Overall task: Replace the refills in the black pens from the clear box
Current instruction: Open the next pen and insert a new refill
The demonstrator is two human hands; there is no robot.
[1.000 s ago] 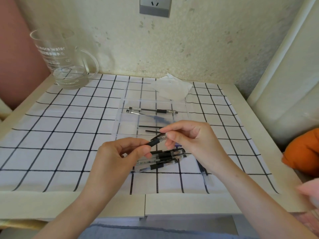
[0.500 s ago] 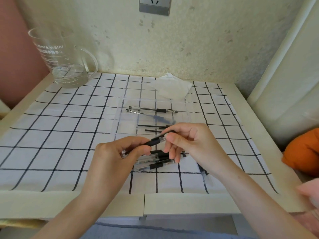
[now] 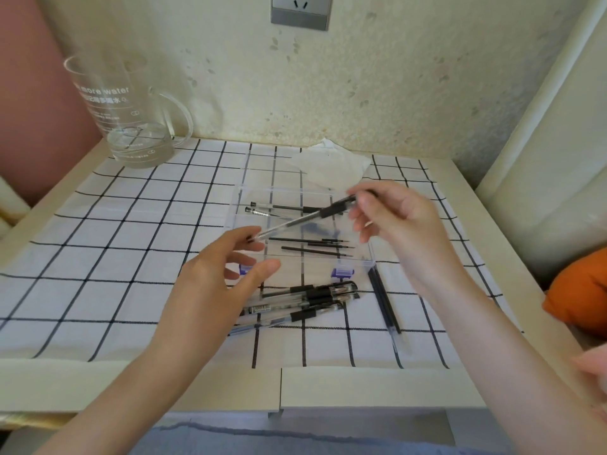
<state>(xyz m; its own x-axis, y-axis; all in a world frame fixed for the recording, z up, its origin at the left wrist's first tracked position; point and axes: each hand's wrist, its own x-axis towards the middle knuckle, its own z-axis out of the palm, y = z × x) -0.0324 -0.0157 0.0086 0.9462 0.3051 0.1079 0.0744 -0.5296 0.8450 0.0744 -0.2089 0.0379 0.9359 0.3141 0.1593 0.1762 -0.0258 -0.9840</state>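
We pinch the pen (image 3: 305, 220) by its black grip with the right hand (image 3: 404, 224), slanted over the clear box (image 3: 370, 257) at mid-frame. The left hand (image 3: 213, 284) is loose-fingered and holds nothing, just beside the pen's tail end. To do this step well, we should steady the barrel with that free hand and keep it above the box, near the refills (image 3: 315, 249). The pen looks slim, with a see-through barrel and a dark core.
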